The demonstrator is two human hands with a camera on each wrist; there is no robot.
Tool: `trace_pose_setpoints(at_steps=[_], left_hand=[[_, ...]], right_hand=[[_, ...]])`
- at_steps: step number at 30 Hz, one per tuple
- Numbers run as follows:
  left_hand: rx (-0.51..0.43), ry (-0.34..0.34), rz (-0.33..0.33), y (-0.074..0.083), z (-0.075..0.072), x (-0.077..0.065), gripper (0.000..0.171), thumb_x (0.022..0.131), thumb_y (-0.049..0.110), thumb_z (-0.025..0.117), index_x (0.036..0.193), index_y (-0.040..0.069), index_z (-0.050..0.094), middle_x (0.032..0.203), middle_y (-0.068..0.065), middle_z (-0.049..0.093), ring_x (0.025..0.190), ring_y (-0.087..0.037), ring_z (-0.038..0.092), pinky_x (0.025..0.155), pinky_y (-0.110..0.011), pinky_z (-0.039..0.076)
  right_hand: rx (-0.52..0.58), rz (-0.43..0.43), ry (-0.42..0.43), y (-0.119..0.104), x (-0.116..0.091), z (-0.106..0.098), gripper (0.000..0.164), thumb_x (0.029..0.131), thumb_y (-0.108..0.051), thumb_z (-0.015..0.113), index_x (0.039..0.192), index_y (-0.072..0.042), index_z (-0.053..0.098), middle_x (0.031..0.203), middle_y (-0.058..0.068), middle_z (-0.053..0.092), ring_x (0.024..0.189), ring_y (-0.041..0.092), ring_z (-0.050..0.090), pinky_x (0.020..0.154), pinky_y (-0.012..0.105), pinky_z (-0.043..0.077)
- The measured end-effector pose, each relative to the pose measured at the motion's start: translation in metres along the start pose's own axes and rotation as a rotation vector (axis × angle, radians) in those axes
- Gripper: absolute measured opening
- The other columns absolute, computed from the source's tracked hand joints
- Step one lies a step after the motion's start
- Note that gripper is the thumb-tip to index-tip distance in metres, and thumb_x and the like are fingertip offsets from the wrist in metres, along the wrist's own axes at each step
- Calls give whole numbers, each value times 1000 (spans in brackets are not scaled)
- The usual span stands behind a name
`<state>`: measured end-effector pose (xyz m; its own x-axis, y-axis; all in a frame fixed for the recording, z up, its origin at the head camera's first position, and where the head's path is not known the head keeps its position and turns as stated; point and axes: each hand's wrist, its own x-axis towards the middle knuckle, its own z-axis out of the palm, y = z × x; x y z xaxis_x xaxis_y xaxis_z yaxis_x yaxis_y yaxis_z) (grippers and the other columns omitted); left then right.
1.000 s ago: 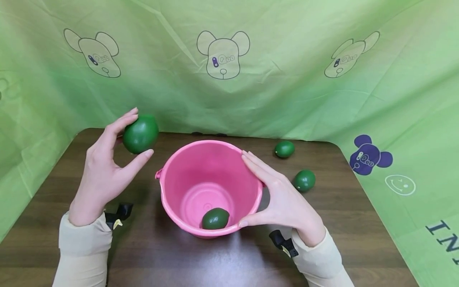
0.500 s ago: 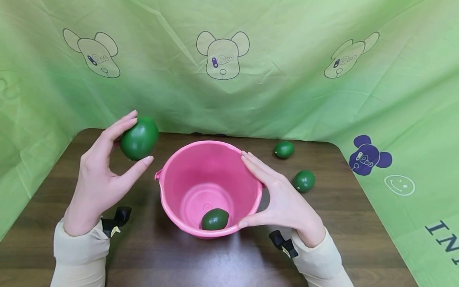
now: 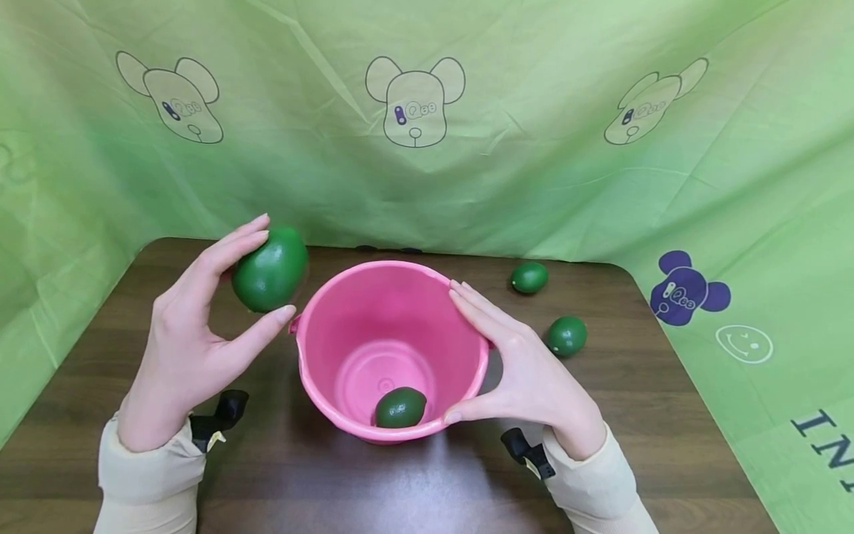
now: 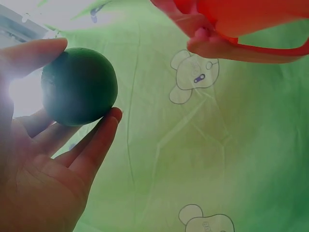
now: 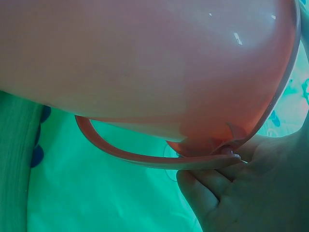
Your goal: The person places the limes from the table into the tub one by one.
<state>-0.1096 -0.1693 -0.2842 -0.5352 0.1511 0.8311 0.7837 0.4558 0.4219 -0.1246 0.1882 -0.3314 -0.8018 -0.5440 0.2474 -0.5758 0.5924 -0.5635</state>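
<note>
My left hand (image 3: 183, 345) pinches a smooth green lime (image 3: 271, 271) between thumb and fingertips, in the air just left of the pink bucket (image 3: 394, 304). In the left wrist view the lime (image 4: 79, 87) hides part of the fingers behind it. With the right hand (image 3: 527, 371) I grip the bucket's right rim, fingers along the far side and thumb at the near side. Inside the bucket a darker green lime (image 3: 400, 408) lies against the near wall. The bucket's handle (image 5: 135, 157) hangs down beside my right fingers in the right wrist view.
Two more limes lie on the brown wooden table (image 3: 373, 489) right of the bucket, one lime (image 3: 530, 277) near the back edge and another lime (image 3: 566, 336) closer. A green printed cloth (image 3: 414, 193) surrounds the table behind and at both sides.
The left hand with its lime has shifted a little right and down, closer to the bucket's left rim. My right hand and the bucket have stayed in place.
</note>
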Motion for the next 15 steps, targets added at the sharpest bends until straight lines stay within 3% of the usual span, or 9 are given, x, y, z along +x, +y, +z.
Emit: trace_pose_setpoints(at_steps=[9,15], left_hand=[[-38,-118,36,10,-2,1,65,97,45,67,132,-9,60,135,-16,62,124,-24,60,101,-25,46],[-67,-151,51,11,0,1,63,97,45,68,130,-8,62,133,-17,64,123,-23,61,102,-27,46]], right_hand=[[7,7,0,-1,0,0,129,56,-63,94,162,-27,29,166,-13,21,151,13,19,111,49,37],[11,10,0,-1,0,0,129,57,-63,94,162,-27,29,166,-13,20,151,12,19,111,49,37]])
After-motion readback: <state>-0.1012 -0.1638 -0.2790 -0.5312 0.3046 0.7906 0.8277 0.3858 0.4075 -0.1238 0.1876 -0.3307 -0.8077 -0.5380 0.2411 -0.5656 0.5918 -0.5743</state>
